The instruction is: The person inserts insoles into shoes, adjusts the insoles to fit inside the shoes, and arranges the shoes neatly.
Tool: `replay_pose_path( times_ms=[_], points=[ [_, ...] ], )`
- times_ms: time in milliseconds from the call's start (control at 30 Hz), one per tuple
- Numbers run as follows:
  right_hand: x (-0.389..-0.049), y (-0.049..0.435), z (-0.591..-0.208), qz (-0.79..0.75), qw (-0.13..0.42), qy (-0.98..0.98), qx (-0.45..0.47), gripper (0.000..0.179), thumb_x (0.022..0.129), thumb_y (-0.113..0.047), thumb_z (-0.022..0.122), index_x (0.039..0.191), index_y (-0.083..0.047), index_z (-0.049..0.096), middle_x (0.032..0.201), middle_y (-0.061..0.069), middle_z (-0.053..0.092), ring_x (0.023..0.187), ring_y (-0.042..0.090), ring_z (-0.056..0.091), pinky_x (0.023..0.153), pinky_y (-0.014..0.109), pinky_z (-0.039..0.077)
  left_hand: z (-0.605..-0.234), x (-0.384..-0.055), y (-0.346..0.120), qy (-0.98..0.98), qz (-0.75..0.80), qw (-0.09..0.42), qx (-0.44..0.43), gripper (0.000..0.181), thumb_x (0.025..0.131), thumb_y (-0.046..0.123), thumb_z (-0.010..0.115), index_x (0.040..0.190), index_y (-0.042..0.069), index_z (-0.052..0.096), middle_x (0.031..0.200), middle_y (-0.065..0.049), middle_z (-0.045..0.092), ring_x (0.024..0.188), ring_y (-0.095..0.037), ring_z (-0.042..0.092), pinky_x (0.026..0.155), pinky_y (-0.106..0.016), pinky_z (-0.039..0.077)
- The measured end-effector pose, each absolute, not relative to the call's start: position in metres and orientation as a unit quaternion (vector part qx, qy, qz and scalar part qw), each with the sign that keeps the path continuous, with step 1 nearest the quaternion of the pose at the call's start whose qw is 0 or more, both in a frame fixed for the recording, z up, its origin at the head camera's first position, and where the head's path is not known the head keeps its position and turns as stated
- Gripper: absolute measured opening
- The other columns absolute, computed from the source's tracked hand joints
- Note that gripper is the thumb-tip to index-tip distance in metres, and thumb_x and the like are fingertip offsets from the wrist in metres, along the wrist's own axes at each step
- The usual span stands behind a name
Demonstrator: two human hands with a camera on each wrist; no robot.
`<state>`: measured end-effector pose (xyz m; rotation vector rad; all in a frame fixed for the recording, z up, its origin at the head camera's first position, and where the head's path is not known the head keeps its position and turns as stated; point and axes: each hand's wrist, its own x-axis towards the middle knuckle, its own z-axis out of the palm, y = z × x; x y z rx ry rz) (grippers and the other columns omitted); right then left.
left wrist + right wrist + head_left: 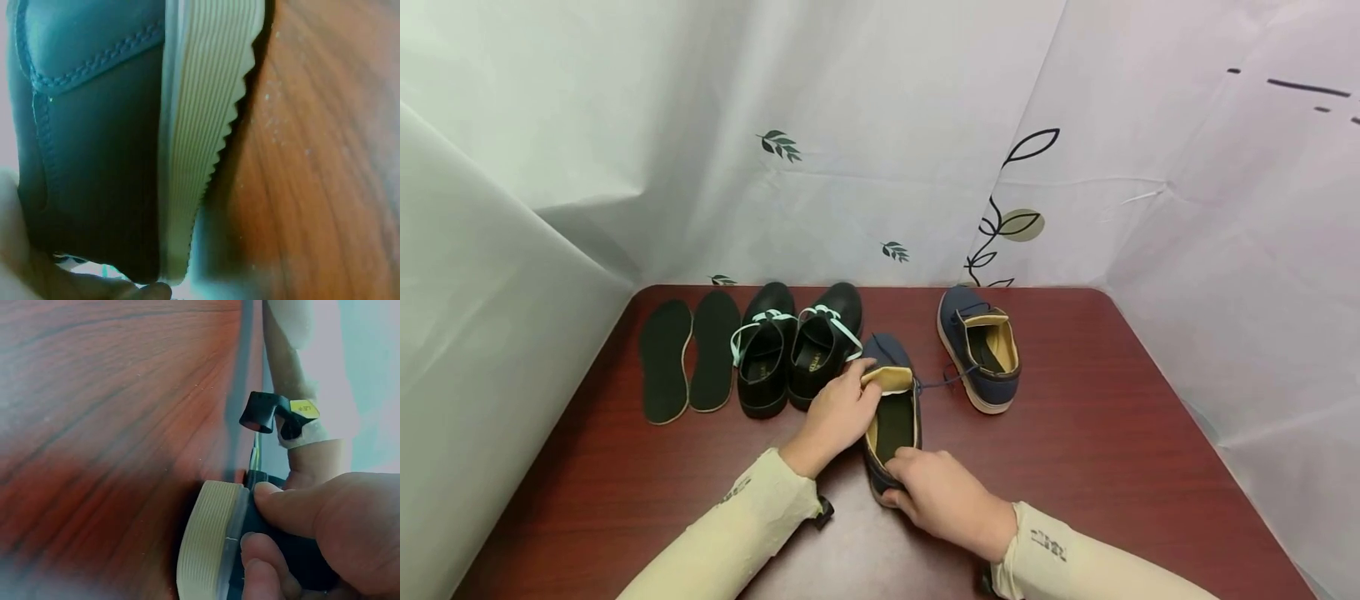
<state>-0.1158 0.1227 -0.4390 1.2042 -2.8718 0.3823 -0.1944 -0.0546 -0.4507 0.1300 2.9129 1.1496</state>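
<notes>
A navy lace-up shoe (889, 348) lies at the middle of the table, toe away from me, with a dark insole (895, 425) inside and a tan-lined tongue (891, 380). My left hand (841, 412) grips its left side near the tongue. At the heel, my right hand (946, 497) holds the rim, fingers at the opening and thumb outside. The left wrist view shows the shoe's ribbed pale sole (203, 100) beside the wooden surface. In the right wrist view, the right hand's fingers (262, 569) press the heel above the sole (209, 540).
The matching navy shoe (958, 333) stands at the back right, a lace trailing toward the held one. Black shoes (767, 304) (842, 306) with mint laces stand left of centre. Two dark insoles (664, 362) (715, 350) lie farther left. White curtains (850, 192) surround the table.
</notes>
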Motion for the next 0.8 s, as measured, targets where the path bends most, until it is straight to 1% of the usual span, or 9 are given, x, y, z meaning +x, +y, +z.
replay_pose_path(
  times_ms=[67,133,267,333,400,467,567,667,800],
  points=[
    [-0.114,0.124,-0.441,0.122,0.013,-0.914,0.387,0.02,0.089,-0.031,0.076,0.078,-0.023,0.06,0.075,-0.012,0.05,0.062,-0.002,0.046,0.054,0.025,0.044,-0.451,-0.194,-0.055,0.91,0.411,0.029,0.031,0.058,0.099,0.043,0.043,0.152,0.022,0.04,0.126,-0.011,0.067,0.1,-0.024,0.064,0.087,-0.044,0.048],
    [-0.112,0.125,-0.443,0.123,0.023,-0.912,0.392,0.02,0.089,-0.03,0.076,0.078,-0.023,0.06,0.075,-0.012,0.05,0.063,-0.002,0.048,0.055,0.024,0.046,-0.45,-0.193,-0.056,0.879,0.473,0.065,0.02,0.064,0.097,0.043,0.047,0.156,0.022,0.032,0.141,-0.016,0.057,0.115,-0.027,0.06,0.097,-0.047,0.045],
    [-0.109,0.128,-0.447,0.126,0.039,-0.909,0.396,0.02,0.089,-0.029,0.076,0.079,-0.023,0.061,0.076,-0.012,0.051,0.065,0.0,0.052,0.056,0.023,0.047,-0.451,-0.191,-0.06,0.8,0.587,0.122,-0.001,0.072,0.093,0.038,0.058,0.156,0.023,0.026,0.157,-0.02,0.035,0.14,-0.033,0.042,0.109,-0.051,0.036],
    [-0.109,0.128,-0.448,0.129,0.042,-0.907,0.398,0.019,0.089,-0.029,0.076,0.08,-0.022,0.061,0.077,-0.011,0.051,0.067,0.001,0.053,0.057,0.022,0.048,-0.452,-0.19,-0.062,0.768,0.626,0.132,0.001,0.074,0.093,0.035,0.062,0.157,0.022,0.026,0.161,-0.018,0.028,0.145,-0.032,0.033,0.112,-0.052,0.033],
    [-0.108,0.129,-0.449,0.132,0.042,-0.906,0.401,0.018,0.09,-0.029,0.075,0.081,-0.022,0.061,0.077,-0.012,0.05,0.067,0.0,0.052,0.058,0.021,0.047,-0.453,-0.188,-0.066,0.741,0.657,0.139,0.008,0.074,0.094,0.033,0.063,0.157,0.021,0.025,0.161,-0.018,0.027,0.144,-0.033,0.035,0.11,-0.051,0.036],
    [-0.108,0.131,-0.449,0.135,0.04,-0.905,0.402,0.017,0.09,-0.03,0.075,0.082,-0.023,0.061,0.078,-0.012,0.049,0.065,-0.001,0.05,0.058,0.02,0.047,-0.454,-0.185,-0.069,0.701,0.698,0.145,0.014,0.07,0.097,0.031,0.059,0.157,0.019,0.025,0.16,-0.018,0.027,0.141,-0.034,0.038,0.107,-0.049,0.039],
    [-0.108,0.135,-0.449,0.134,0.044,-0.901,0.41,0.015,0.09,-0.03,0.075,0.085,-0.023,0.063,0.078,-0.012,0.047,0.064,0.0,0.052,0.058,0.019,0.047,-0.453,-0.18,-0.072,0.634,0.759,0.143,0.028,0.062,0.102,0.031,0.046,0.158,0.015,0.024,0.161,-0.018,0.026,0.136,-0.039,0.043,0.104,-0.048,0.04],
    [-0.108,0.14,-0.449,0.117,0.061,-0.898,0.42,0.013,0.091,-0.03,0.074,0.087,-0.023,0.064,0.078,-0.011,0.049,0.065,0.004,0.056,0.058,0.021,0.048,-0.45,-0.176,-0.073,0.585,0.798,0.135,0.048,0.06,0.103,0.032,0.034,0.158,0.011,0.022,0.161,-0.018,0.024,0.136,-0.044,0.042,0.106,-0.047,0.038],
    [-0.11,0.146,-0.449,0.099,0.093,-0.892,0.431,0.014,0.09,-0.03,0.075,0.086,-0.023,0.063,0.077,-0.01,0.047,0.064,0.006,0.056,0.058,0.023,0.048,-0.446,-0.173,-0.072,0.558,0.818,0.126,0.064,0.059,0.102,0.028,0.032,0.157,0.009,0.023,0.162,-0.014,0.022,0.138,-0.044,0.04,0.11,-0.048,0.035]
  ],
)
